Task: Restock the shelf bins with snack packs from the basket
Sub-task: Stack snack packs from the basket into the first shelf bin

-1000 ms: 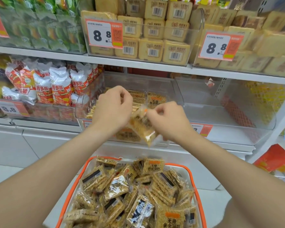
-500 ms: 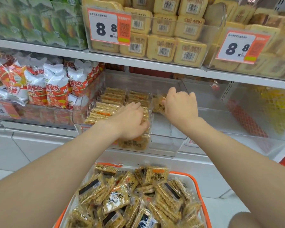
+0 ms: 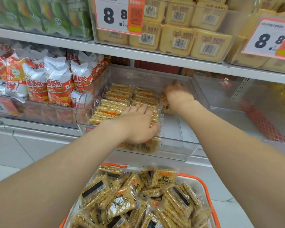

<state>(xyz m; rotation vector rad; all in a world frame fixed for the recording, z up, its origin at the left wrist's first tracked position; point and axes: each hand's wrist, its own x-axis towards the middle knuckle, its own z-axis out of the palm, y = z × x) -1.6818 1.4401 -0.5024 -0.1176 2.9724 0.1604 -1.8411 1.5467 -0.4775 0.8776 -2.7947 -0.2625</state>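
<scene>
— Golden rice-crisp snack packs (image 3: 115, 102) in clear crinkly wrappers: where are they?
— Standing in rows in the clear plastic shelf bin (image 3: 179, 150) at frame centre. The rest are heaped in the orange-rimmed white basket (image 3: 190, 177), bottom centre.
— Hands?
— The left hand (image 3: 136, 127) presses the front row, its grip apart and the fingers fairly straight. The right hand (image 3: 178, 94), blurred, looks clamped on one snack pack (image 3: 167, 106) further right.
— Handling?
— Light, brittle, slippery film, I'd judge. Pinch the flat faces gently.
— Writing?
— Basket packs read "无糖 黄金锅巴". The white-and-orange price tags (image 3: 118, 14) read "8.8".
</scene>
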